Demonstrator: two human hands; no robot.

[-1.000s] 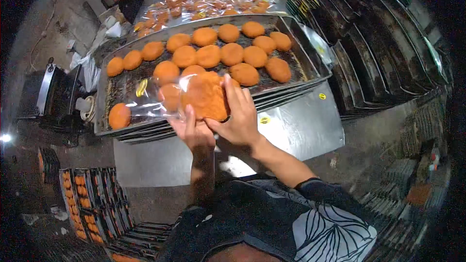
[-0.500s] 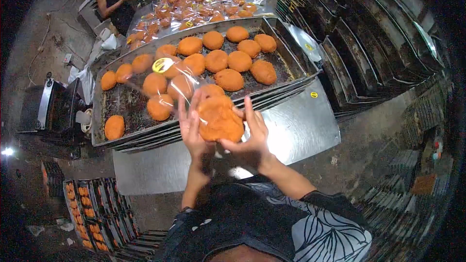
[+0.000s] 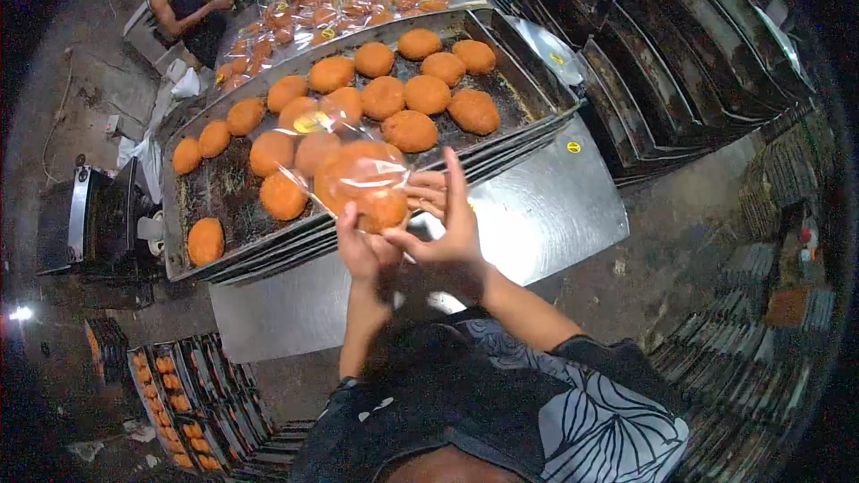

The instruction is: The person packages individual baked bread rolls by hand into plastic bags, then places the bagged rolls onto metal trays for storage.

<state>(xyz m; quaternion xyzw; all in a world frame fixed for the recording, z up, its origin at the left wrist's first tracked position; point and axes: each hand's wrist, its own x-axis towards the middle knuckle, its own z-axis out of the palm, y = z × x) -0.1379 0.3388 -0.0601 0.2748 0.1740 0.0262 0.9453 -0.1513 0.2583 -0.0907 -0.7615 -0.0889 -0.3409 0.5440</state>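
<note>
In the middle of the frame, the left hand (image 3: 361, 252) and right hand (image 3: 450, 234) both hold a bun (image 3: 365, 184) in a clear bag (image 3: 310, 131) over the tray (image 3: 530, 64) edge, and it might slip and fall because the clear bag is slippery.

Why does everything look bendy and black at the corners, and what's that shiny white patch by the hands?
Head view: the wide lens curves the tray and steel table and blackens the corners; head view again: light glares white off the table beside the right hand, and glints streak the clear bag.
</note>
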